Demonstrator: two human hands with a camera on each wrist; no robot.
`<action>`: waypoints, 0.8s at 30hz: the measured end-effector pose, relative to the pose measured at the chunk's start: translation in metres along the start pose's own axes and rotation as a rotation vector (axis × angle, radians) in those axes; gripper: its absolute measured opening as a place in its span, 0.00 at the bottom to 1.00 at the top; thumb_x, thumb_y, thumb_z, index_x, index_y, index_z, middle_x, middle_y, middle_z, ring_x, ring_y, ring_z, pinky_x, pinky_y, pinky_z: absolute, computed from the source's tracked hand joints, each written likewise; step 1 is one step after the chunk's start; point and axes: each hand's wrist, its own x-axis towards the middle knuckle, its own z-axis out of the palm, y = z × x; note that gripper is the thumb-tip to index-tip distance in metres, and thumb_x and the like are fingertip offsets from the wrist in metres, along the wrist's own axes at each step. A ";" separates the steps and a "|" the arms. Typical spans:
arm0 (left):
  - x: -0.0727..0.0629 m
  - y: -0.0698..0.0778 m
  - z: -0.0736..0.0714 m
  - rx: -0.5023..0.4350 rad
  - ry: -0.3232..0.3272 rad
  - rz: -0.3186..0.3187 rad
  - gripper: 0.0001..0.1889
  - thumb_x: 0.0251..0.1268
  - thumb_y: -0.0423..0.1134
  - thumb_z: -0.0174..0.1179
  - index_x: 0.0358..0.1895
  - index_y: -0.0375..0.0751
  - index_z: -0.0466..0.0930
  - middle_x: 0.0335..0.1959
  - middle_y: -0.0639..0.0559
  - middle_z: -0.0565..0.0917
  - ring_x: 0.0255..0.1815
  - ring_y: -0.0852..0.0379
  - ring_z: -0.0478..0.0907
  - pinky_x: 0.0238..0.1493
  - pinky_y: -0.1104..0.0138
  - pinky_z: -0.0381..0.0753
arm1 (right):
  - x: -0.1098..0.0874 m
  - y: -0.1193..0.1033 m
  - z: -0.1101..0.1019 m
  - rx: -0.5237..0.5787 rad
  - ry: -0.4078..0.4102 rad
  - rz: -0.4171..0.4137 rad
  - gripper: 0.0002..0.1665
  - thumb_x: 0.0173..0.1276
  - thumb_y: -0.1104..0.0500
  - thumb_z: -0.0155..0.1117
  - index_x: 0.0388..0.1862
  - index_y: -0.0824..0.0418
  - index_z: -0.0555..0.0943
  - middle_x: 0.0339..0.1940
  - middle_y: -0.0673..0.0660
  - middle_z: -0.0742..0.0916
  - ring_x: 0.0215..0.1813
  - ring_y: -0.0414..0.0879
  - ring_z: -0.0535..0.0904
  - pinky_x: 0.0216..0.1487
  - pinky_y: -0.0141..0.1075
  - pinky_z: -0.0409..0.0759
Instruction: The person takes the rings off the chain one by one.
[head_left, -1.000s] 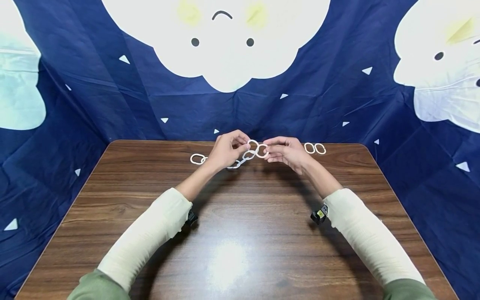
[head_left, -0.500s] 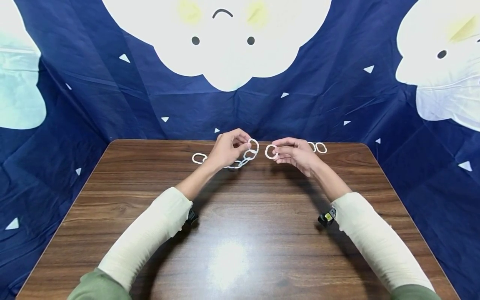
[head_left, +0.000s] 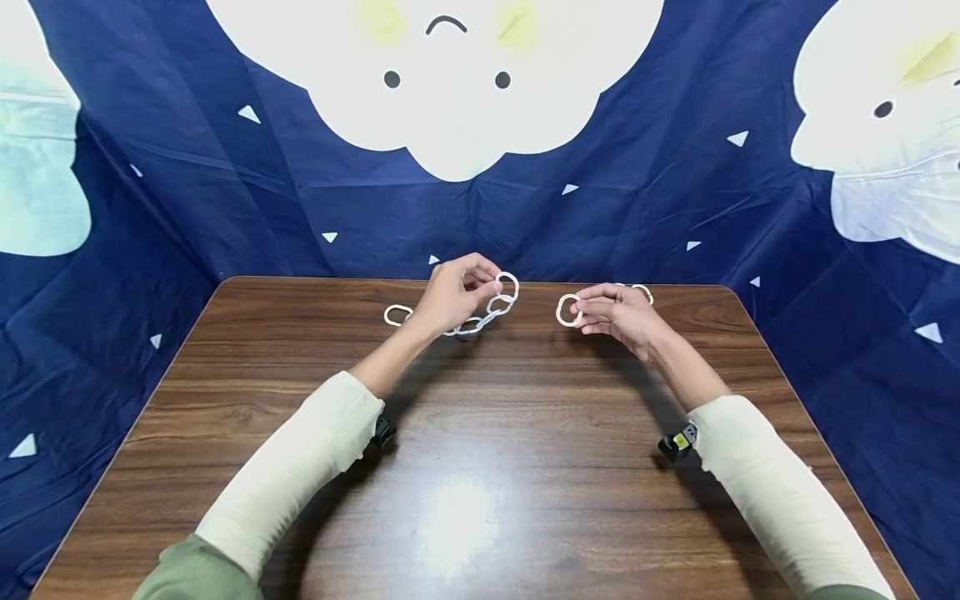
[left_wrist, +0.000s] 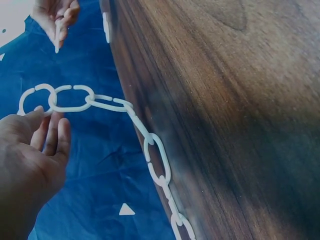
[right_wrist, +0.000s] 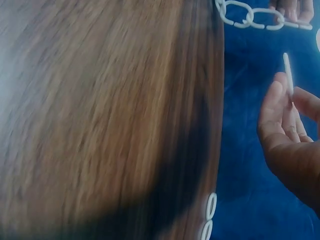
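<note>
1. Nearest you, a cream sleeve with a green cuff of fabric above it covers each arm: the left sleeve (head_left: 285, 475) at 8 o'clock on the table, the right sleeve (head_left: 780, 492) at 4, with 12 at the far edge.
2. A small black device sits at each wrist, the left device (head_left: 383, 430) near 9 o'clock, the right device (head_left: 677, 443) near 3.
3. The brown wood-grain table (head_left: 525, 400) spreads beneath your arms, with a bright glare at 6 o'clock.
4. Your right hand (head_left: 611, 315), between 1 and 2 o'clock, pinches a single link (head_left: 559, 310) by its 3 o'clock side, between thumb and fingers. This white oval is apart from the chain.
5. Your left hand (head_left: 453, 296), just short of 12, pinches the chain's end link (head_left: 517, 287) by its 9 o'clock side.
6. From there the white chain (left_wrist: 139, 124) runs down toward the table. Your wrist hides part of it in the head view; a further link (head_left: 387, 315) shows at 11.
7. Two more links (head_left: 648, 293) lie at the far edge near 2 o'clock, just beside each other, partly behind your right hand.
8. Beyond the table, blue cloth (head_left: 495, 217) carries white triangles and a large cloud (head_left: 457, 117) at 12.
</note>
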 end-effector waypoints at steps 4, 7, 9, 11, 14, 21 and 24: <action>0.000 0.000 -0.001 -0.002 0.005 -0.004 0.07 0.77 0.35 0.74 0.51 0.37 0.90 0.44 0.41 0.95 0.43 0.50 0.92 0.44 0.71 0.80 | -0.003 0.005 -0.013 -0.003 0.022 0.015 0.10 0.84 0.72 0.62 0.59 0.70 0.79 0.40 0.52 0.95 0.38 0.40 0.92 0.44 0.32 0.93; 0.000 0.000 0.000 -0.002 0.006 -0.006 0.07 0.77 0.35 0.75 0.51 0.38 0.90 0.44 0.42 0.95 0.43 0.51 0.92 0.44 0.71 0.80 | -0.005 0.008 -0.022 0.018 0.050 0.040 0.07 0.83 0.72 0.64 0.55 0.67 0.83 0.40 0.52 0.95 0.37 0.40 0.93 0.43 0.32 0.93; 0.000 0.000 0.000 -0.004 0.005 -0.006 0.07 0.77 0.35 0.75 0.51 0.38 0.90 0.44 0.42 0.95 0.43 0.51 0.91 0.44 0.71 0.80 | -0.007 0.010 -0.029 0.029 0.071 0.055 0.07 0.83 0.72 0.65 0.53 0.65 0.85 0.40 0.51 0.94 0.36 0.40 0.92 0.43 0.32 0.93; 0.000 0.000 0.000 -0.004 0.006 -0.006 0.07 0.76 0.34 0.75 0.50 0.38 0.90 0.44 0.42 0.95 0.42 0.50 0.91 0.43 0.71 0.80 | -0.008 0.013 -0.036 0.026 0.083 0.067 0.07 0.82 0.71 0.66 0.51 0.62 0.87 0.39 0.50 0.94 0.35 0.39 0.92 0.43 0.31 0.93; -0.001 0.001 0.000 -0.005 0.007 -0.004 0.08 0.76 0.34 0.75 0.51 0.36 0.90 0.44 0.42 0.95 0.42 0.51 0.91 0.43 0.71 0.80 | -0.011 0.016 -0.046 0.004 0.089 0.079 0.09 0.82 0.72 0.65 0.48 0.59 0.88 0.38 0.49 0.94 0.35 0.38 0.92 0.42 0.31 0.93; -0.002 0.001 0.000 -0.021 0.004 0.000 0.10 0.76 0.33 0.75 0.53 0.32 0.89 0.44 0.40 0.95 0.42 0.51 0.91 0.43 0.74 0.80 | -0.015 0.021 -0.065 -0.092 0.104 0.114 0.08 0.83 0.70 0.65 0.52 0.60 0.86 0.37 0.46 0.94 0.35 0.37 0.91 0.42 0.30 0.92; -0.002 0.002 -0.001 -0.015 0.009 0.000 0.08 0.76 0.34 0.75 0.51 0.34 0.90 0.44 0.40 0.95 0.42 0.52 0.91 0.42 0.73 0.80 | -0.015 0.022 -0.072 -0.131 0.123 0.133 0.08 0.83 0.69 0.66 0.51 0.57 0.86 0.36 0.43 0.95 0.36 0.35 0.91 0.43 0.31 0.92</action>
